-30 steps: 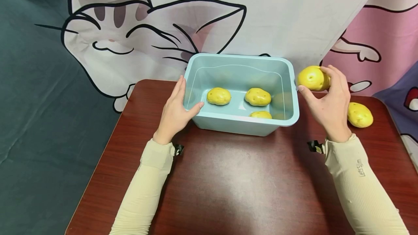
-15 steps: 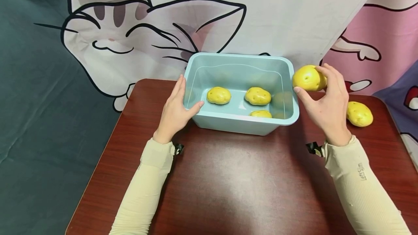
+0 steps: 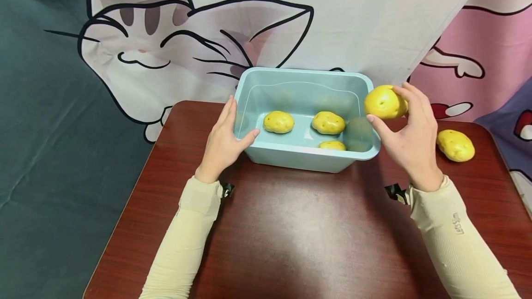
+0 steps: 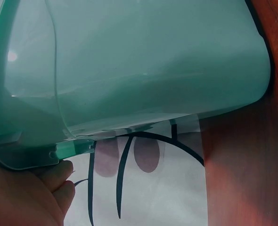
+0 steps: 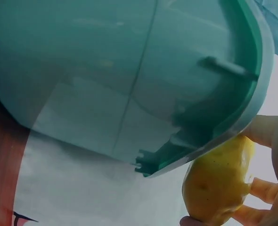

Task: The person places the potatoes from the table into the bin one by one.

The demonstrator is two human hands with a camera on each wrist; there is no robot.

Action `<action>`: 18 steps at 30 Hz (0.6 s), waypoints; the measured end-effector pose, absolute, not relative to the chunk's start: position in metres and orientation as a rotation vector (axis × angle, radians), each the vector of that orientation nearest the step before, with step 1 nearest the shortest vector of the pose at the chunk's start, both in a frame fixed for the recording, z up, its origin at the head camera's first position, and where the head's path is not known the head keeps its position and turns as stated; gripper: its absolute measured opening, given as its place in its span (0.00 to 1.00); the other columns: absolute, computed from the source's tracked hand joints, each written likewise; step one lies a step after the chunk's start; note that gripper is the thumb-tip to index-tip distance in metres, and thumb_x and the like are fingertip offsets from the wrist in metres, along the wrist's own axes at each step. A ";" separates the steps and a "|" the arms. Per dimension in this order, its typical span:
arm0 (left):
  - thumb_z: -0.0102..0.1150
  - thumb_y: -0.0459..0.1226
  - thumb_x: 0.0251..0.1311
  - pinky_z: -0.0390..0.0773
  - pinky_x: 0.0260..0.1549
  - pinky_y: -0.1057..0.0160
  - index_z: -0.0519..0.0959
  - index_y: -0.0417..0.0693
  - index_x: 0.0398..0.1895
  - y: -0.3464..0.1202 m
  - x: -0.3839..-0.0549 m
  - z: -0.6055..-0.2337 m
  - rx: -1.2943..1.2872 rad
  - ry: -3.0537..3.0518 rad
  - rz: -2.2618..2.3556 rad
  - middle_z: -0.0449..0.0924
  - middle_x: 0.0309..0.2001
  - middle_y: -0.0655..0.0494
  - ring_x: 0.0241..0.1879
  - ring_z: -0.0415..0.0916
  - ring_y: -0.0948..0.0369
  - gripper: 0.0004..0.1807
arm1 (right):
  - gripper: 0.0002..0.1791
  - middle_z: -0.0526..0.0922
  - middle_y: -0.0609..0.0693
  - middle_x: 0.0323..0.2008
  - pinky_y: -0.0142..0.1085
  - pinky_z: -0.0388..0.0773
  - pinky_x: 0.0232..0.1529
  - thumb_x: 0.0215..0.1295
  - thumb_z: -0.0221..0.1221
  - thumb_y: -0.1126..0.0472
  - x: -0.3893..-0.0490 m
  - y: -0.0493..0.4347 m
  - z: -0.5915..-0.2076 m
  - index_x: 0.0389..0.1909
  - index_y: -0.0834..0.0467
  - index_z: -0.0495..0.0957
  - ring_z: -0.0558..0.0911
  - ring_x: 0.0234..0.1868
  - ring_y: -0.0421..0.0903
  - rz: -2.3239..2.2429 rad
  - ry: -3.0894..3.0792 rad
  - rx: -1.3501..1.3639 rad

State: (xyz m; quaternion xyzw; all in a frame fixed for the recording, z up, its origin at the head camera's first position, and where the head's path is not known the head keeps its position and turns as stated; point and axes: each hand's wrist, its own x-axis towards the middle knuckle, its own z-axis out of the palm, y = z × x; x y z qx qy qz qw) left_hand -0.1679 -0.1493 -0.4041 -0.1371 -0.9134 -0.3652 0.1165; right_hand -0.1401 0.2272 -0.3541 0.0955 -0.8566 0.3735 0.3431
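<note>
My right hand [image 3: 409,137] pinches a yellow potato [image 3: 383,102] between thumb and fingers, above the right rim of a light blue plastic bin [image 3: 287,159]. In the right wrist view that held potato [image 5: 216,183] shows beside the bin's rim. My left hand [image 3: 224,142] rests at the bin's left end, fingers straight along the outside and thumb over the near left rim. Inside the bin lie three potatoes: one at left [image 3: 278,122], another at right [image 3: 328,123], and a third [image 3: 332,145] partly hidden by the front wall.
One more potato [image 3: 456,146] lies on the brown wooden table [image 3: 291,230], right of my right hand. Behind the table hangs a cloth [image 3: 353,17] with cartoon cats, close to the bin's back side.
My right hand has carried the potato leftward, from beside the bin to over its right rim. The left hand and the bin stay where they were.
</note>
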 end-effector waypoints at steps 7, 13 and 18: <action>0.62 0.59 0.61 0.61 0.69 0.50 0.52 0.39 0.79 -0.149 -0.167 -0.404 -0.398 -2.672 -1.086 0.45 0.80 0.59 0.76 0.52 0.59 0.53 | 0.37 0.75 0.61 0.64 0.52 0.66 0.64 0.47 0.76 0.65 -0.144 0.225 -0.361 0.62 0.64 0.76 0.70 0.69 0.55 0.977 -2.251 0.285; 0.63 0.58 0.62 0.61 0.69 0.50 0.51 0.39 0.79 -0.150 -0.167 -0.405 -0.403 -2.669 -1.079 0.45 0.80 0.58 0.76 0.51 0.59 0.52 | 0.40 0.73 0.58 0.67 0.55 0.62 0.67 0.47 0.78 0.62 -0.145 0.224 -0.366 0.64 0.59 0.76 0.69 0.69 0.56 0.971 -2.311 0.324; 0.63 0.58 0.61 0.61 0.69 0.50 0.51 0.39 0.79 -0.150 -0.167 -0.405 -0.406 -2.663 -1.076 0.45 0.80 0.58 0.76 0.51 0.60 0.53 | 0.40 0.72 0.57 0.68 0.51 0.66 0.61 0.47 0.78 0.60 -0.144 0.219 -0.367 0.65 0.58 0.75 0.69 0.69 0.56 0.943 -2.343 0.351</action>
